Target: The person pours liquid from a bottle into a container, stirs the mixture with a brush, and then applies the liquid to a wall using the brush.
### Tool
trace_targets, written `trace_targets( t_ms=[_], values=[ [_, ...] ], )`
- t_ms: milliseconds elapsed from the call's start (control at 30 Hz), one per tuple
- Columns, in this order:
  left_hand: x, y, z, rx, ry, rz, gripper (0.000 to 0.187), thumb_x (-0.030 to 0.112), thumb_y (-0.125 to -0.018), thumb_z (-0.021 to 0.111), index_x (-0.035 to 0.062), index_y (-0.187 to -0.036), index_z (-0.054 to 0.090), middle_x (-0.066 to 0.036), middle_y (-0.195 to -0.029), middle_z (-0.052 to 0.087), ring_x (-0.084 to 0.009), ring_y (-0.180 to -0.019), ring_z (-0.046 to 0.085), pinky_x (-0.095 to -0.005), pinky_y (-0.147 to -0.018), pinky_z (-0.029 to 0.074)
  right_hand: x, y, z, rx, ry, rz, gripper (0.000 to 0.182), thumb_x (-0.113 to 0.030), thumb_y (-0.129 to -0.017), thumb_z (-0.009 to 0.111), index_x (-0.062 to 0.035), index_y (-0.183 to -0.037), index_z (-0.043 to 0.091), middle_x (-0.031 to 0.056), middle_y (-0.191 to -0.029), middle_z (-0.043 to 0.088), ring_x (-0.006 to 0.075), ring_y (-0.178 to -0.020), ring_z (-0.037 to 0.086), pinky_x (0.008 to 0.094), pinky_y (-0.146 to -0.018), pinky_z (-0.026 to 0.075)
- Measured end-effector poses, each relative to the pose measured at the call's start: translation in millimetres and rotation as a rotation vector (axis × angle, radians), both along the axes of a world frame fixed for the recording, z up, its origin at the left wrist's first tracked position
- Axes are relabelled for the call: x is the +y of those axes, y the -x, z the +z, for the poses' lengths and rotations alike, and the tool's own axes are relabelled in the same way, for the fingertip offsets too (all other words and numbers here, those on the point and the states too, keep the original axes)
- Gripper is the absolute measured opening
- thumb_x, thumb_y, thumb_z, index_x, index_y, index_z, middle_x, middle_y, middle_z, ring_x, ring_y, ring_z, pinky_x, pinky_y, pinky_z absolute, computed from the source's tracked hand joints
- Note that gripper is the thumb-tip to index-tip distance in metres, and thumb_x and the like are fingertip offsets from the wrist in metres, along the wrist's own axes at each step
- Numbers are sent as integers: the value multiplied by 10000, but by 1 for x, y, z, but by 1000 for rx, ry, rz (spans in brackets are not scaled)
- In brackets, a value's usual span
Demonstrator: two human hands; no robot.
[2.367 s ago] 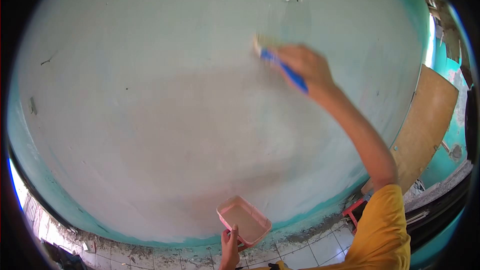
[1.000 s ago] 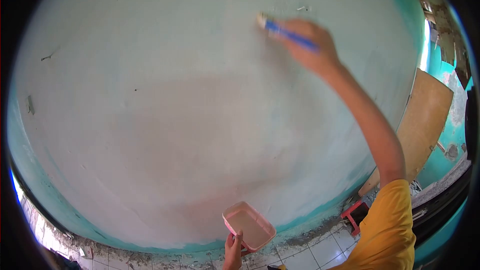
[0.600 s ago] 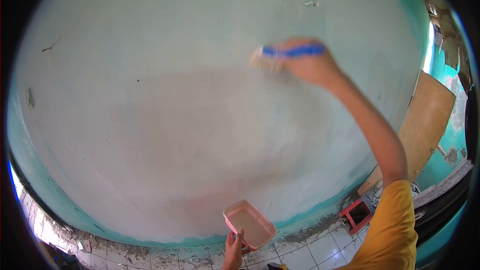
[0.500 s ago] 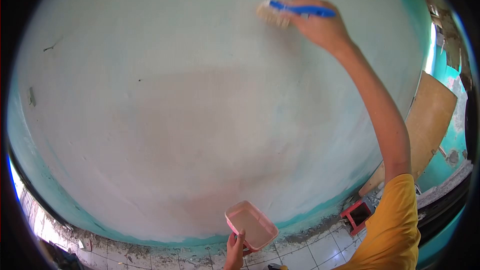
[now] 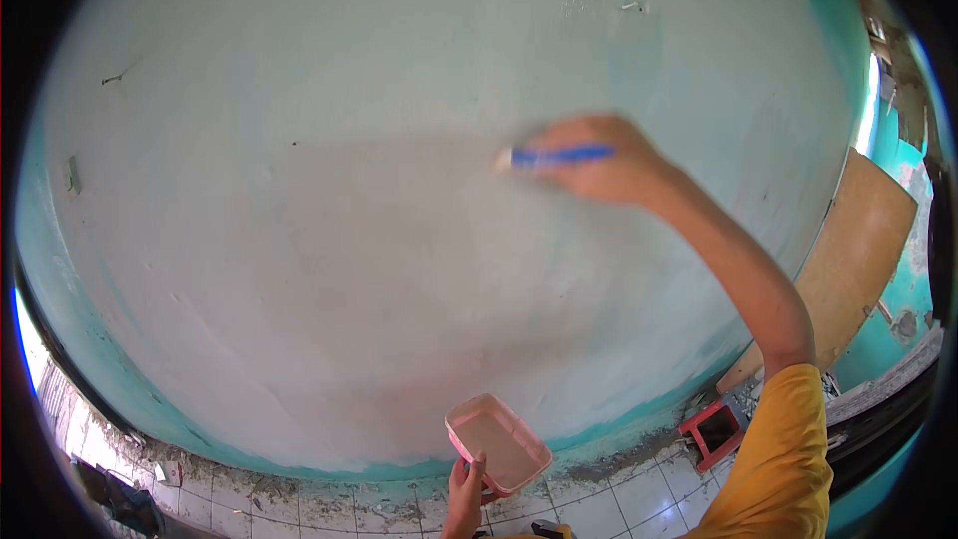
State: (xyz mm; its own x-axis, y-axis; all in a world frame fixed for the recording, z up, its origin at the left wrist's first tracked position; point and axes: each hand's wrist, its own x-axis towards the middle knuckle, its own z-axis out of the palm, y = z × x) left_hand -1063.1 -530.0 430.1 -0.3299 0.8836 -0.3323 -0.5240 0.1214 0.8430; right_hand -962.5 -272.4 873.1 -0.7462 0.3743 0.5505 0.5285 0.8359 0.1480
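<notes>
My right hand (image 5: 604, 160) is closed round the blue handle of a brush (image 5: 564, 155), its pale bristles against the wall (image 5: 399, 240) near the middle of the view; hand and brush are blurred by motion. Down at the bottom centre, my left hand (image 5: 466, 494) grips the edge of a pink rectangular tub (image 5: 499, 444), thumb over the rim. Greyish liquid fills part of the tub. The wall is whitish over teal, with darker, damp-looking patches in its middle and a wet mark near the top.
A red stool (image 5: 713, 434) stands on the tiled floor (image 5: 594, 517) at the lower right. Behind it a brown board (image 5: 858, 240) leans by the wall's right edge. Dark items (image 5: 130, 504) lie at the lower left. Debris lines the wall's foot.
My right hand has moved down the wall and slightly left with the brush, uncovering a wet mark higher up. My left hand and the tub have barely shifted.
</notes>
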Motion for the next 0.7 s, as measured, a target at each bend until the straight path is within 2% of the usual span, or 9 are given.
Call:
trace_targets(
  t_ms=[167,267,300,367,433,467,500,633,700],
  values=[
    [-3,-1,7,0,-2,3,759,574,-975,606,9,-1446,420,-160,-1302,593,-309,-1023,710,-415,-745,642,31,8,110,485,-557,131,251,-336,-966,680,-122,-1064,768,83,-1037,756,283,-924,707,370,-818,556],
    [-3,-1,3,-3,-6,-5,763,576,-973,608,7,-1444,421,-162,-1308,589,-314,-1030,708,-418,-748,643,1,8,122,552,-666,79,243,-324,-975,667,-120,-1061,768,84,-1019,753,283,-924,703,377,-821,551],
    [-4,-1,2,-6,1,0,759,572,-974,607,6,-1444,421,-163,-1307,589,-316,-1032,707,-419,-749,643,26,9,114,511,-814,182,239,-315,-966,665,-127,-1076,764,83,-991,748,297,-913,694,389,-815,549],
    [-6,-1,2,-9,3,6,754,568,-976,607,6,-1443,421,-164,-1307,589,-319,-1034,707,-420,-749,644,27,9,63,281,-644,95,264,-306,-979,614,-192,-1190,725,44,-1110,740,296,-1014,672,411,-863,538],
    [-8,1,1,-27,-14,3,740,554,-982,604,6,-1444,421,-166,-1306,588,-324,-1035,707,-426,-751,646,19,5,-2,101,-514,116,247,-283,-953,627,-200,-1163,729,55,-1069,731,296,-990,666,427,-844,538],
    [-7,1,2,-30,-19,3,740,554,-982,604,6,-1444,421,-166,-1306,588,-324,-1035,707,-426,-751,646,13,0,-30,66,-420,253,238,-282,-925,646,-192,-1128,732,67,-1008,723,297,-952,663,443,-824,536],
    [-8,2,3,-21,-22,7,735,548,-984,603,6,-1445,421,-167,-1306,588,-326,-1036,707,-431,-752,647,-4,1,-42,-132,-225,161,223,-319,-928,659,-189,-1088,746,69,-1011,719,312,-950,664,440,-819,537],
    [-10,2,6,-6,-20,29,718,534,-989,601,8,-1445,423,-169,-1303,591,-328,-1043,707,-439,-752,650,-2,3,-25,5,70,115,325,-468,-941,660,-165,-994,766,97,-1021,734,342,-957,673,427,-841,538],
    [-11,1,4,-8,-19,35,710,531,-990,600,11,-1442,426,-167,-1302,593,-328,-1045,707,-440,-747,651,30,6,23,176,-191,119,386,-531,-914,680,-162,-982,772,111,-961,741,336,-917,687,418,-810,545]
  ],
)
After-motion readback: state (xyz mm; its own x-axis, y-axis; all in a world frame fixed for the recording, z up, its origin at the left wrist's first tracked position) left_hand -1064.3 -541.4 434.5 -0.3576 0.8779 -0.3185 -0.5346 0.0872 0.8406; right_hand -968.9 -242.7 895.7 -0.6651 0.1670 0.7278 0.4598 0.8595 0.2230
